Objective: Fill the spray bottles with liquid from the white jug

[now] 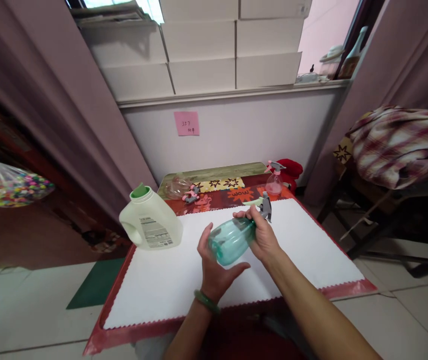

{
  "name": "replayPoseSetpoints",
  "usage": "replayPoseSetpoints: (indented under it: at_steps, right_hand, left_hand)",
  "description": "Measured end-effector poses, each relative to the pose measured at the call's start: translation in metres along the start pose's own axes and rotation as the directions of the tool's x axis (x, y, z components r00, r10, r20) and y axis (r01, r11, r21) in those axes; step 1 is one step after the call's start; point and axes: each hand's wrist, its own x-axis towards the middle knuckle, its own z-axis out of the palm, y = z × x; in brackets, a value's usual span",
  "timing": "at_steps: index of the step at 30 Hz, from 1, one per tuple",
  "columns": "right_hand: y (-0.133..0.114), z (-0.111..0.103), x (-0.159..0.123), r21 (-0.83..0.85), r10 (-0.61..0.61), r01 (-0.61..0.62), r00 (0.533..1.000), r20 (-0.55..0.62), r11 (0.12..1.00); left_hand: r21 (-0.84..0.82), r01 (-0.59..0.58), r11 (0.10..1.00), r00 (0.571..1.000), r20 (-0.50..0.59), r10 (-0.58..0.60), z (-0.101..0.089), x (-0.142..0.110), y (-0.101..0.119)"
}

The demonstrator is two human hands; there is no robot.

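A translucent teal spray bottle [232,240] is tilted above the white table surface, its base toward me and to the left. My right hand [261,232] is wrapped round its neck end, just below the grey and pale green trigger head [264,206]. My left hand [216,272], with a green bangle on the wrist, is cupped beside the base. Its thumb and fingers are spread apart; whether they touch the bottle I cannot tell. Further left stands a pale plastic jug [153,220] with a handle and a green piece at its mouth.
A clear spray bottle with a pink trigger [274,182] stands at the table's back right. Another pink and grey trigger head [191,194] lies at the back left. The white-topped table [153,295] has a red edge. A plaid cloth [405,145] is piled at right.
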Motion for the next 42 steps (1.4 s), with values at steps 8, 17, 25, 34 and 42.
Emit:
replayPoseSetpoints:
  at_steps: [8,17,25,34,42]
  right_hand:
    - [-0.010,0.006,-0.004,-0.094,0.057,-0.055,0.998,0.015,0.994]
    - [-0.019,0.017,0.001,-0.257,0.078,0.012,0.939,0.336,0.966]
    - [-0.001,0.027,0.034,-0.149,-0.048,0.054,0.998,0.040,0.987]
    - [0.003,0.026,0.042,-0.234,0.042,-0.016,0.993,0.106,0.972]
    - [0.000,0.024,0.048,-0.136,0.112,-0.093,0.984,0.135,0.986]
  left_hand:
    - [0.346,-0.501,0.793,0.865,0.175,0.470,-0.015,0.011,-0.002]
    - [-0.500,0.849,0.173,0.489,0.619,-0.615,-0.009,0.017,0.011]
    - [-0.717,0.610,0.338,0.695,0.279,-0.663,-0.001,0.024,0.016]
    - [-0.580,0.761,0.292,0.560,0.360,-0.746,-0.005,0.029,0.003]
    - [-0.536,0.834,-0.127,0.329,0.669,-0.666,-0.009,0.030,0.001]
